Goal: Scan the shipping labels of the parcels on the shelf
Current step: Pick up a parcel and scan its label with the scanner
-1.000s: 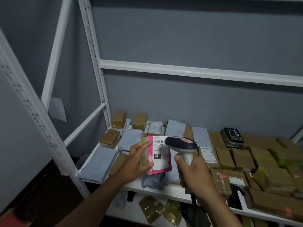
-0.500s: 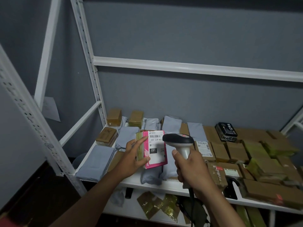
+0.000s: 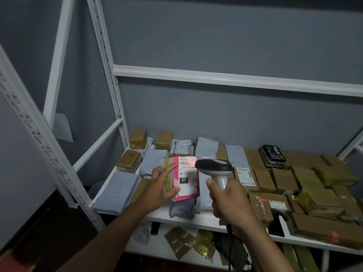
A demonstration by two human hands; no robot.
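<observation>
near the front left corner of the white shelf [image 3: 196, 219] a flat grey mailer bag [image 3: 115, 191] lay flat, and behind it, along the left edge, a taped brown box [image 3: 128, 161] sat just beside more grey bags. the left hand [image 3: 159, 190] held a pink parcel [image 3: 184, 180] upright above the front part of the shelf, left of the middle; its fingers curled round the parcel's left side, the thumb pressed low on the pink face and a fingertip lay across the upper left of the white shipping label [image 3: 187, 174]. the label faced the camera, printed with a barcode, the line 231-239-k01 and a black block reading 231, and a red glow lay across the barcode at the top. just right of the parcel, the dark head of a barcode scanner [image 3: 215, 167] overlapped the label's upper right corner; whether it touched could not be told. the right hand [image 3: 228, 201] gripped the scanner's pale handle in a closed fist, thumb up along the handle's left side, with a cord hanging down below the hand. to the right, rows of brown cardboard parcels [image 3: 282, 179] covered the shelf toward its right edge, one carrying a white label [image 3: 245, 174] just beside the scanner. a black packet [image 3: 272, 156] rested on the boxes near the back edge.
</observation>
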